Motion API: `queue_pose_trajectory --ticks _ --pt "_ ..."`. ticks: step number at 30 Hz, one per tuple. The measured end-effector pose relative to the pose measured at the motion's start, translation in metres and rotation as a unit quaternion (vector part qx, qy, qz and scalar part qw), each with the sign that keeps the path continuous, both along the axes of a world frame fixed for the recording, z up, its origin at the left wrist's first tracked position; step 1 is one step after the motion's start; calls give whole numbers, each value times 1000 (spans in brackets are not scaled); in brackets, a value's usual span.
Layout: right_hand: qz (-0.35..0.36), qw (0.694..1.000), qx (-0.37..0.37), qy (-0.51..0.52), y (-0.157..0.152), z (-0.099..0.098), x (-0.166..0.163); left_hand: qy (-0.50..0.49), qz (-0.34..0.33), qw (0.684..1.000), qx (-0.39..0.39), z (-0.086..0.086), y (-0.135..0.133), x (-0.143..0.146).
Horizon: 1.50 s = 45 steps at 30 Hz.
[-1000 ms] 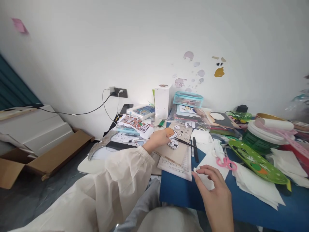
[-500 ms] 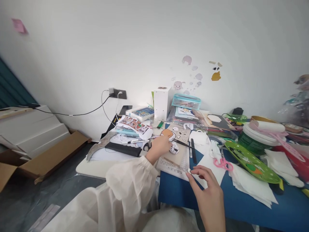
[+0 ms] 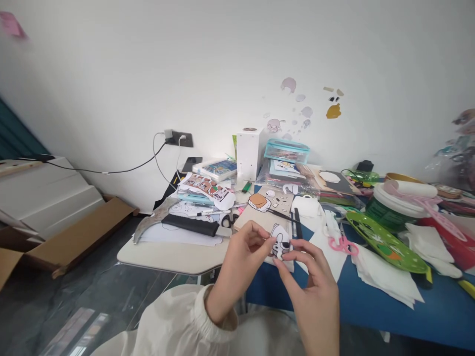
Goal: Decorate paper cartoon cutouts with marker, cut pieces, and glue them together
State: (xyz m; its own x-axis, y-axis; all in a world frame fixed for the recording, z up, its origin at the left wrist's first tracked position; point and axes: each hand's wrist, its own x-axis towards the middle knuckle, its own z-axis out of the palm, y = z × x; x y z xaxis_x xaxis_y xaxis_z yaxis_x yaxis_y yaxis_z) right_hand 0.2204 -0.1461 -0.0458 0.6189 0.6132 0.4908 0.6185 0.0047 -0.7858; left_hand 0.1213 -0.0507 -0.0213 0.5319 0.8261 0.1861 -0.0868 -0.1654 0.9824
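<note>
My left hand [image 3: 243,262] pinches a white paper cutout [image 3: 281,236] with a black-and-white cartoon drawing, gripping its left edge. My right hand [image 3: 313,282] closes on the lower right edge of the same cutout, thumb below and fingers at the side. Whether the small white piece is still between the right fingertips cannot be made out. Just beyond the hands lies a beige board [image 3: 247,216], with an orange-and-white cutout [image 3: 259,201] on it. Dark tweezers [image 3: 282,215] lie beside that cutout, pointing right.
Pink-handled scissors [image 3: 344,245], white tissues [image 3: 389,281] and a green cartoon tray [image 3: 386,242] lie to the right. A black-handled curved blade [image 3: 191,226] is on the left. Behind stand a white box [image 3: 249,154] and a blue clear case [image 3: 286,151].
My left hand has come back from the board with the cartoon cutout, toward my right hand. The right hand, earlier pinching a small white piece, now meets it at the cutout.
</note>
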Motion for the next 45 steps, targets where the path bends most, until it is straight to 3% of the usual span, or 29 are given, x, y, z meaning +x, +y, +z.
queue_pose_trajectory --ticks 4,12,42,45 --pt "-2 1000 -1 -26 -4 7 -2 -52 -16 998 -29 6 -9 -7" --pt "17 1000 -17 -4 -8 8 -2 3 -15 998 60 12 -14 -17" --pt "67 997 -33 11 -9 7 -4 13 -60 997 -39 12 -11 -18" --pt "82 994 -14 64 -12 6 -5 10 -55 998 -43 12 -11 -18"
